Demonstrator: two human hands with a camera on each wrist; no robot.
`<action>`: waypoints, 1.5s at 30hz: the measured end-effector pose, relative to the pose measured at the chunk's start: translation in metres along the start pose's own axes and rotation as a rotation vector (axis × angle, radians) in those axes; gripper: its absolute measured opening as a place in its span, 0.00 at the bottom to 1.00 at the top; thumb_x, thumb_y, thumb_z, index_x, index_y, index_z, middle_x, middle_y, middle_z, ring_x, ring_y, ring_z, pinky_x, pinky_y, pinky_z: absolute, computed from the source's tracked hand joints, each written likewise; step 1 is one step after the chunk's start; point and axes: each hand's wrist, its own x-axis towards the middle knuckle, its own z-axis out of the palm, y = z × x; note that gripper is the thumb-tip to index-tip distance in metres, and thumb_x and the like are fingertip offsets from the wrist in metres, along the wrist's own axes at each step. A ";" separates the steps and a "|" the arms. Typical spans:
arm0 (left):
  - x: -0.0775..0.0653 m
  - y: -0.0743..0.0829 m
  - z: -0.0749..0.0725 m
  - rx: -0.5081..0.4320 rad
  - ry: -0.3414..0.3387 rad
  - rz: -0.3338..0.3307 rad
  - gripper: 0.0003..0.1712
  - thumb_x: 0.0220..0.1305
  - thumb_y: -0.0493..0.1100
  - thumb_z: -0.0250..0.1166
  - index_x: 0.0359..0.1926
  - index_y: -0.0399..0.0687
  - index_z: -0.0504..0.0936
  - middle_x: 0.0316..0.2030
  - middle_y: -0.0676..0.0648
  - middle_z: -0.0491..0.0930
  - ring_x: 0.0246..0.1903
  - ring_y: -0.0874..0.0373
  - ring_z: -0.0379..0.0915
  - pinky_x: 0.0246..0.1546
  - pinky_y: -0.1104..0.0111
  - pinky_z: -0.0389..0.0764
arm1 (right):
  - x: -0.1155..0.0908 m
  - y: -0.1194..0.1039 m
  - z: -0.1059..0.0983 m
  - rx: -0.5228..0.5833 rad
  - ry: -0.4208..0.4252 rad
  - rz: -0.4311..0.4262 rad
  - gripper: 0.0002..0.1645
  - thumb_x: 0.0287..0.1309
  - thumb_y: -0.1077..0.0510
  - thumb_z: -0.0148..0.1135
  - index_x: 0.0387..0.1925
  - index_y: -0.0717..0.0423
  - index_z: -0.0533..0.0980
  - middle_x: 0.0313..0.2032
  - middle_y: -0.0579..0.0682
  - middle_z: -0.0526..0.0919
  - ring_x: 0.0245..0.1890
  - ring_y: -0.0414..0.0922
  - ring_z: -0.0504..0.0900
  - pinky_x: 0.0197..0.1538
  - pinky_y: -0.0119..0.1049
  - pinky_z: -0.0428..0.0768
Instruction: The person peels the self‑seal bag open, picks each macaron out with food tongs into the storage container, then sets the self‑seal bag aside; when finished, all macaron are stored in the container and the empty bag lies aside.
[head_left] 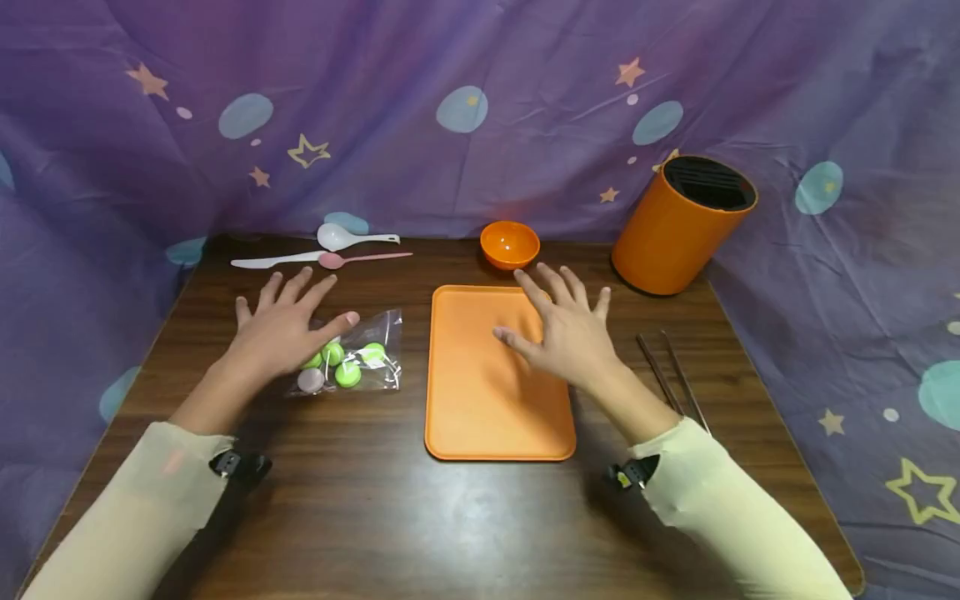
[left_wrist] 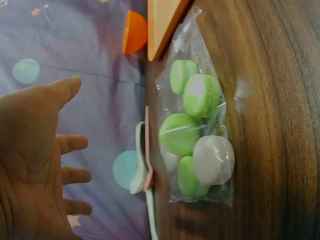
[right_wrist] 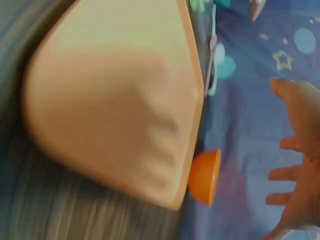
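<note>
My left hand [head_left: 279, 333] hovers with spread fingers above a clear plastic bag [head_left: 386, 333] of green and pale macaron-like rounds [left_wrist: 180, 134], partly covering it in the head view. In the left wrist view the whole bag lies on the table, apart from the hand. Over the right part of an orange tray [head_left: 480, 400] my right hand [head_left: 573, 337] is held with fingers spread, casting a shadow on it. Neither hand holds anything. A small orange bowl [head_left: 510, 244] sits behind the tray, beyond the right fingertips.
At the back left lie a white spoon [head_left: 335, 237], a pink spoon [head_left: 332, 261] and a white knife [head_left: 258, 262]. An orange knife block [head_left: 671, 229] stands back right. Two thin metal sticks [head_left: 660, 371], perhaps tongs, lie partly behind the right forearm. A purple cloth [head_left: 390, 108] hangs behind the table.
</note>
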 end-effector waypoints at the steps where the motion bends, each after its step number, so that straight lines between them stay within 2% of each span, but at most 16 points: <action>1: 0.004 0.000 0.002 -0.003 -0.010 0.007 0.58 0.75 0.85 0.43 0.91 0.59 0.50 0.90 0.35 0.41 0.87 0.21 0.29 0.72 0.12 0.33 | 0.005 -0.006 0.004 0.009 0.000 -0.021 0.57 0.67 0.18 0.61 0.87 0.35 0.61 0.86 0.53 0.62 0.86 0.64 0.58 0.77 0.89 0.45; 5: 0.017 -0.002 0.009 -0.021 -0.036 0.036 0.55 0.77 0.82 0.46 0.90 0.57 0.53 0.90 0.36 0.45 0.87 0.22 0.33 0.73 0.12 0.34 | 0.022 -0.032 0.022 0.060 0.015 -0.107 0.51 0.70 0.23 0.63 0.83 0.44 0.69 0.78 0.55 0.74 0.78 0.63 0.72 0.79 0.81 0.60; 9: 0.025 -0.007 0.018 -0.027 -0.044 0.056 0.51 0.79 0.78 0.48 0.89 0.54 0.58 0.89 0.37 0.48 0.86 0.22 0.34 0.72 0.11 0.33 | 0.036 -0.053 0.040 0.111 0.015 -0.187 0.45 0.74 0.29 0.65 0.78 0.52 0.75 0.72 0.56 0.81 0.72 0.62 0.79 0.77 0.66 0.74; 13: 0.031 -0.011 0.028 -0.033 -0.046 0.061 0.47 0.81 0.74 0.51 0.87 0.53 0.62 0.88 0.37 0.53 0.86 0.23 0.37 0.73 0.13 0.32 | 0.048 -0.070 0.059 0.132 -0.031 -0.227 0.42 0.76 0.32 0.65 0.76 0.56 0.77 0.72 0.59 0.81 0.73 0.62 0.79 0.79 0.56 0.75; 17: 0.036 -0.011 0.035 -0.031 -0.045 0.070 0.45 0.82 0.71 0.53 0.86 0.52 0.64 0.85 0.37 0.57 0.85 0.23 0.42 0.74 0.13 0.33 | 0.057 -0.085 0.075 0.121 -0.081 -0.242 0.40 0.76 0.33 0.65 0.76 0.54 0.77 0.73 0.60 0.81 0.73 0.61 0.80 0.76 0.56 0.79; 20: 0.040 -0.011 0.039 -0.033 -0.043 0.077 0.44 0.82 0.71 0.54 0.85 0.51 0.66 0.84 0.37 0.60 0.84 0.24 0.46 0.74 0.13 0.34 | 0.063 -0.094 0.086 0.115 -0.100 -0.274 0.37 0.76 0.36 0.67 0.74 0.53 0.79 0.69 0.59 0.84 0.69 0.60 0.83 0.73 0.55 0.82; 25: 0.045 -0.008 0.037 -0.036 -0.039 0.086 0.43 0.82 0.69 0.55 0.84 0.50 0.68 0.82 0.36 0.61 0.83 0.23 0.48 0.73 0.12 0.35 | 0.073 -0.109 0.099 0.088 -0.095 -0.347 0.31 0.77 0.38 0.67 0.69 0.54 0.83 0.63 0.56 0.87 0.64 0.58 0.85 0.71 0.52 0.83; 29: 0.048 -0.007 0.035 -0.034 -0.048 0.083 0.41 0.83 0.67 0.55 0.84 0.50 0.68 0.83 0.35 0.60 0.83 0.22 0.48 0.74 0.13 0.35 | 0.080 -0.119 0.105 0.031 -0.096 -0.384 0.29 0.78 0.38 0.67 0.66 0.53 0.85 0.62 0.54 0.87 0.62 0.56 0.85 0.70 0.49 0.83; 32: 0.052 -0.007 0.039 -0.035 -0.063 0.076 0.39 0.84 0.66 0.54 0.84 0.52 0.69 0.84 0.36 0.59 0.83 0.23 0.47 0.74 0.13 0.35 | 0.081 -0.122 0.109 -0.022 -0.105 -0.399 0.28 0.77 0.37 0.67 0.63 0.52 0.87 0.62 0.55 0.88 0.62 0.57 0.86 0.72 0.51 0.81; 37: 0.058 -0.005 0.048 -0.045 -0.080 0.085 0.36 0.85 0.63 0.54 0.83 0.53 0.71 0.84 0.37 0.58 0.83 0.24 0.47 0.74 0.13 0.35 | 0.081 -0.120 0.123 -0.112 -0.137 -0.369 0.28 0.78 0.33 0.63 0.64 0.45 0.86 0.65 0.52 0.86 0.66 0.58 0.83 0.75 0.62 0.75; 42: 0.066 -0.001 0.055 -0.066 -0.094 0.118 0.31 0.84 0.60 0.56 0.78 0.52 0.76 0.83 0.37 0.60 0.81 0.24 0.51 0.74 0.13 0.37 | 0.075 -0.118 0.124 -0.128 -0.201 -0.308 0.31 0.80 0.31 0.59 0.70 0.42 0.84 0.71 0.50 0.82 0.73 0.58 0.78 0.81 0.73 0.65; 44: 0.068 0.001 0.056 -0.090 -0.091 0.125 0.29 0.83 0.58 0.58 0.75 0.51 0.79 0.82 0.37 0.61 0.81 0.24 0.52 0.74 0.13 0.39 | 0.074 -0.118 0.125 -0.124 -0.212 -0.296 0.31 0.80 0.31 0.58 0.70 0.41 0.83 0.72 0.50 0.82 0.74 0.58 0.77 0.81 0.74 0.64; 45: 0.069 0.001 0.058 -0.104 -0.086 0.128 0.27 0.83 0.56 0.58 0.72 0.50 0.81 0.81 0.37 0.62 0.80 0.24 0.53 0.74 0.13 0.40 | 0.075 -0.113 0.134 -0.127 -0.205 -0.299 0.32 0.80 0.29 0.56 0.70 0.40 0.83 0.72 0.48 0.82 0.74 0.57 0.77 0.81 0.75 0.63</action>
